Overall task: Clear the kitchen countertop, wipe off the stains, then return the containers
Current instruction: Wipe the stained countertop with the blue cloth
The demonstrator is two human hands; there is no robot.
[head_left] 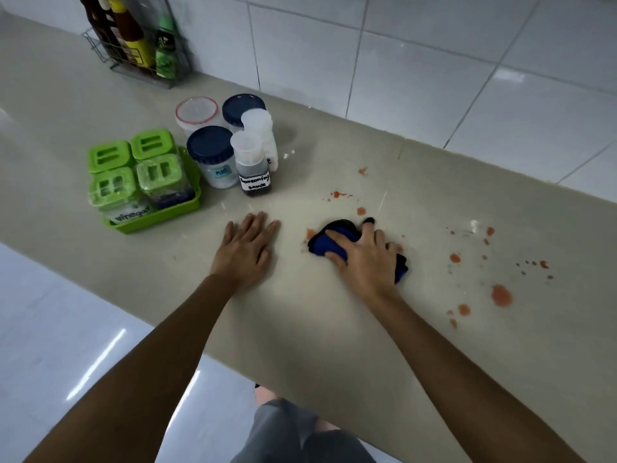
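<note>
Left grip spread flat near countertop edge; right grip round blue cloth.

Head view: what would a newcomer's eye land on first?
Orange-red stains spatter the beige countertop at right. Mid-frame, the right hand holds a bunched blue cloth down among them while the left hand rests flat. Bright green-lidded jars in a green tray sit at left.

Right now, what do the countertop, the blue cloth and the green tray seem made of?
The beige countertop looks like polished stone or solid surface: glossy, with light glints. The crumpled dark blue cloth looks like soft matte fabric, bunching under the right hand. The lime green rectangular tray looks like moulded plastic: smooth, uniform colour, thin rim.
</note>
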